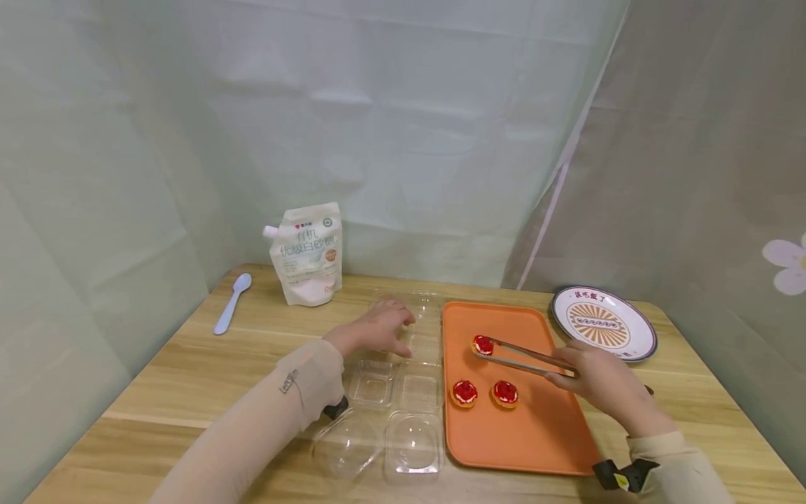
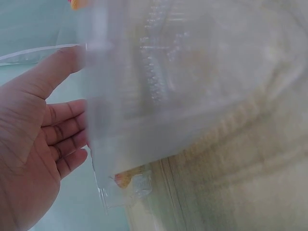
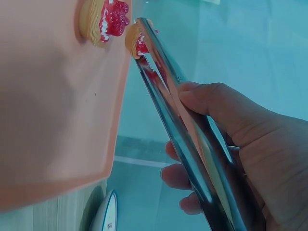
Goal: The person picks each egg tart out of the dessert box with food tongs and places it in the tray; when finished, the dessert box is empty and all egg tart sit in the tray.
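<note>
My right hand [image 1: 598,378] holds metal tongs [image 1: 529,357], whose tips close around a small tart [image 1: 483,345] with a red topping over the orange tray [image 1: 535,434]. Two more such tarts, a left one [image 1: 464,393] and a right one [image 1: 505,394], lie on the tray nearer the front. My left hand [image 1: 378,327] reaches over the clear plastic containers [image 1: 414,448] left of the tray, thumb and fingers spread apart. In the left wrist view blurred clear plastic [image 2: 192,72] hides the fingertips, so their contact with it is uncertain.
Behind the left arm stands a white pouch [image 1: 308,255] with a spout. A pale blue spoon [image 1: 233,303] lies at the table's left edge. The patterned plate [image 1: 604,323] sits beyond the tray's right side. Cloth curtains [image 1: 409,140] surround the table.
</note>
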The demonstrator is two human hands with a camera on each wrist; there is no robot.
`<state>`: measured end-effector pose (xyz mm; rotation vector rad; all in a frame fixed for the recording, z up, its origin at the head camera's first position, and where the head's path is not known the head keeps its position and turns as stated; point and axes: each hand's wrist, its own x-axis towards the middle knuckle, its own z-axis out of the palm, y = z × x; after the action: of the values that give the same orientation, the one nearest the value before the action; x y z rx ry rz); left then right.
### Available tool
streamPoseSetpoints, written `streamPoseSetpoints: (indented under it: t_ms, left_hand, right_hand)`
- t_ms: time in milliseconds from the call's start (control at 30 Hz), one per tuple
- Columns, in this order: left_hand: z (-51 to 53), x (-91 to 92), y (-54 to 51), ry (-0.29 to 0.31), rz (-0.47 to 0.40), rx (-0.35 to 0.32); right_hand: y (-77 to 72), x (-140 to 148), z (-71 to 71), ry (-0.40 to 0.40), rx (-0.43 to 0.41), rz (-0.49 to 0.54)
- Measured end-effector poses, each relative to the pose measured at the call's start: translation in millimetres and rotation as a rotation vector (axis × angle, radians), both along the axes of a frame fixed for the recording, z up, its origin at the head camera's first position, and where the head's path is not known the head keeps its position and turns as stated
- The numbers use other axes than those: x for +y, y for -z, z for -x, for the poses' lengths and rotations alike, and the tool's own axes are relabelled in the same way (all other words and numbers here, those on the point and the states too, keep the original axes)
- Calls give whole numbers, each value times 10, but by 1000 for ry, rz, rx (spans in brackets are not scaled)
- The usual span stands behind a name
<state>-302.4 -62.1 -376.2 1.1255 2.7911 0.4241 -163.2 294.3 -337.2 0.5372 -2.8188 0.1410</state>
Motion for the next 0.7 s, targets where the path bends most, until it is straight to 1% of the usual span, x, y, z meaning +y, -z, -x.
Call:
streamPoseSetpoints:
  t_ms: [167,400,600,700]
  left_hand:
    - [0,-2,11,1,1,-2]
    - [2,-9,11,-10,16,0]
    - [7,5,14,-15,13,-18]
    - [10,9,13,-15,11,-16]
  right_hand:
    - [13,48,-57,16,-8,-11]
    - [47,118,-128,1,12,-18]
    - [63,166,-192,53,-36,-20]
    - [73,176,-210,62,-51,-24]
